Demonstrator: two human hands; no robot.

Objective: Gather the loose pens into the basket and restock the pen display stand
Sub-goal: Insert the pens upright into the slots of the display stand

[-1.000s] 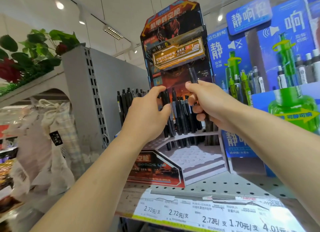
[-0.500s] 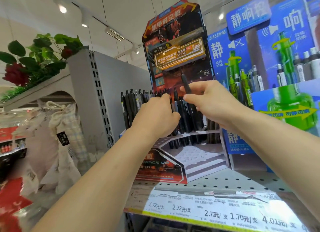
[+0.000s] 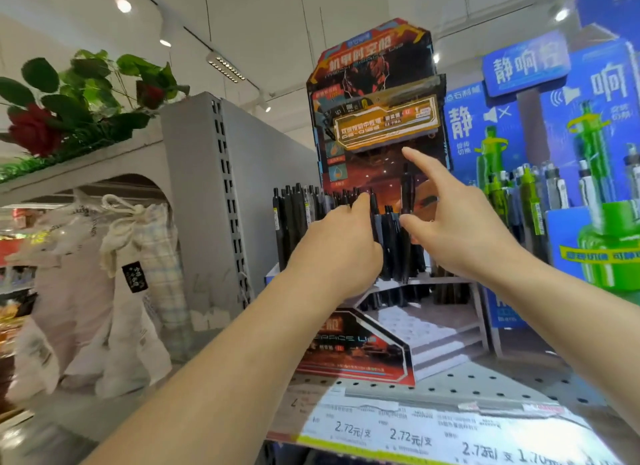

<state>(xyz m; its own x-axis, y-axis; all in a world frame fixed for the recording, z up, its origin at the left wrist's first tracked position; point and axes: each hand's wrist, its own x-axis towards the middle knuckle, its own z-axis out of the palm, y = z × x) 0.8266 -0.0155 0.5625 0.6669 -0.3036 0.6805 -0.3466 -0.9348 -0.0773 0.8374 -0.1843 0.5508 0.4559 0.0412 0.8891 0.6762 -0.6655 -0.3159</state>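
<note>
Two hands at pen display stand (image 3: 377, 125): L hand (image 3: 341, 248) fingers grip pens (image 3: 394, 242); R hand (image 3: 453, 225) fingers spread, beside.

Shop aisle, stationery section.

Printed price labels (image 3: 408, 437) along the front edge of a perforated metal shelf (image 3: 485, 385); on that shelf, a branded cardboard pen display stand (image 3: 377, 118) stocked with black pens (image 3: 294, 218); just right of the stand, a blue promotional display (image 3: 519, 118) with green pens.

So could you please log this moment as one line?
left hand: grips black pens | right hand: open, releasing tall black pen | printed cardboard display stand: partly stocked
</note>
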